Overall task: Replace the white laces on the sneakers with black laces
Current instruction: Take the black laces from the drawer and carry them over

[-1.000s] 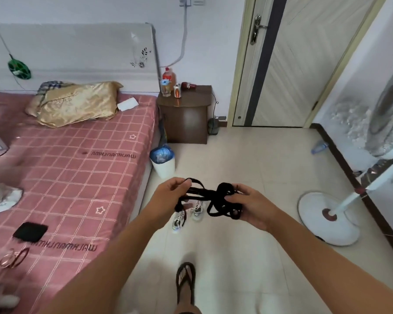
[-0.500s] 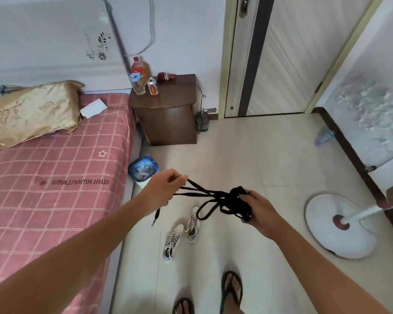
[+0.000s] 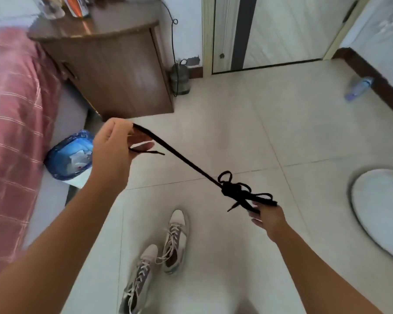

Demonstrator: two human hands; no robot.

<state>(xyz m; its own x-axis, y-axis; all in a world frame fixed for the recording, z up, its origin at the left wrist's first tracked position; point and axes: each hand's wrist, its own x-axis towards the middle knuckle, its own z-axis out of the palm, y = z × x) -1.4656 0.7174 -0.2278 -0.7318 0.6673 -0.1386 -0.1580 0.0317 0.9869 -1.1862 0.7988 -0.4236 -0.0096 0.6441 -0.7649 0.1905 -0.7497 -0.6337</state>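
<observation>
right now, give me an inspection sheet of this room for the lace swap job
surface: pale tiled floor, bare around the shoes.
job's things: black laces stretched taut between both hands, knotted bundle near the right; two sneakers on the floor, white laces in.
clutter: bin with blue liner by the bed; plastic bottle lying near the wall.
grippers: left hand pinches one lace end; right hand holds the bundle end.
cables: black cord hanging beside the nightstand.
surroundings: bed with pink checked cover, door, white fan base.
</observation>
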